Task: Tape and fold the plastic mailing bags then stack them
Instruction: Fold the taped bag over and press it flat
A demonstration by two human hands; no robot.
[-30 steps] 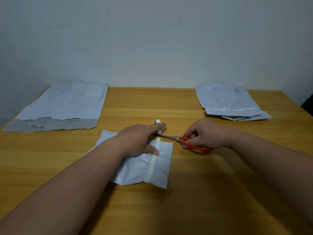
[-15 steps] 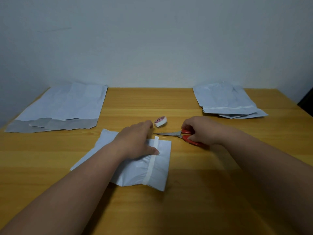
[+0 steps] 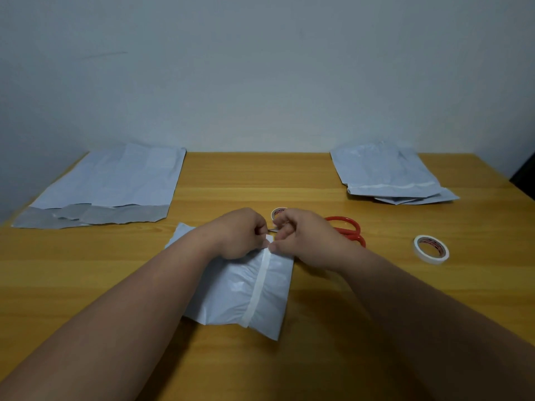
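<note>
A folded white mailing bag [image 3: 231, 290] lies on the wooden table [image 3: 376, 299] in front of me. A strip of white tape [image 3: 259, 285] runs across it from near edge to far edge. My left hand [image 3: 237, 233] has its fingers curled over the bag's far edge beside the strip. My right hand [image 3: 301, 235] meets it there, thumb on the far end of the tape and fingers curled behind it. Flat unfolded bags [image 3: 110, 183] lie stacked at the back left. A stack of folded, taped bags [image 3: 388, 175] sits at the back right.
Red-handled scissors [image 3: 347, 230] lie on the table just behind my right hand. A small tape roll [image 3: 278, 212] stands behind my hands, and another tape roll [image 3: 431, 248] lies to the right. A wall closes off the table's far side.
My right hand has let go of the scissors, which now lie on the table, and has moved left to the tape's far end. My left hand has curled at the bag's far edge.
</note>
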